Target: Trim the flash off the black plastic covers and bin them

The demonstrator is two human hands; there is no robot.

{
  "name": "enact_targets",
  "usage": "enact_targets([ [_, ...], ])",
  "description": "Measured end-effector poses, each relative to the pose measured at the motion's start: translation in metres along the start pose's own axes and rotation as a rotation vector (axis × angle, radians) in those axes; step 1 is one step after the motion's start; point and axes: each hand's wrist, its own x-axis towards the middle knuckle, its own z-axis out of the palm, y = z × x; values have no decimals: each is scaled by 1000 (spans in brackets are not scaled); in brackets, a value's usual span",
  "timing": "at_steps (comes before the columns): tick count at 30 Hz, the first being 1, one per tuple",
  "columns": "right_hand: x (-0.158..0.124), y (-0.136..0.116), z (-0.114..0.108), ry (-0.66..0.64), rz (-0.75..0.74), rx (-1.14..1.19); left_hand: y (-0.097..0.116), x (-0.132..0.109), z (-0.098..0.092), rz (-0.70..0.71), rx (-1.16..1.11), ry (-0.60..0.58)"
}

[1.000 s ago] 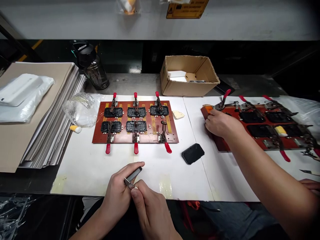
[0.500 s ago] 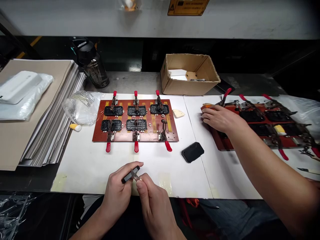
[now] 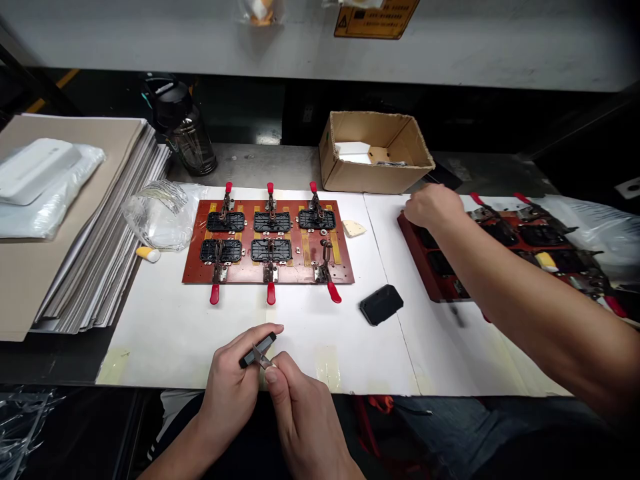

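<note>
I log the left hand gripping a slim black strip, smooth and narrow, while the right hand pinches its thin steel blade.

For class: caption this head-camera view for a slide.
Left hand and right hand hold a small black-handled blade before a red toggle-clamp fixture.

Left hand grips small black knife, right hand pinching at its blade. Red clamp fixture ahead on white sheet; co-worker's hand over second fixture.
</note>
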Motion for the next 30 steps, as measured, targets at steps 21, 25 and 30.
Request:
enact_targets([
  [21, 30, 17, -8, -145, 125, 469, -37, -27, -41, -145, -61, 257],
  [25, 25, 21, 15, -207, 67, 387, -25, -29, -50, -445, -408, 65],
  [30, 20, 47, -9, 293, 66, 195, -54, -10, -100, -253, 277, 121],
])
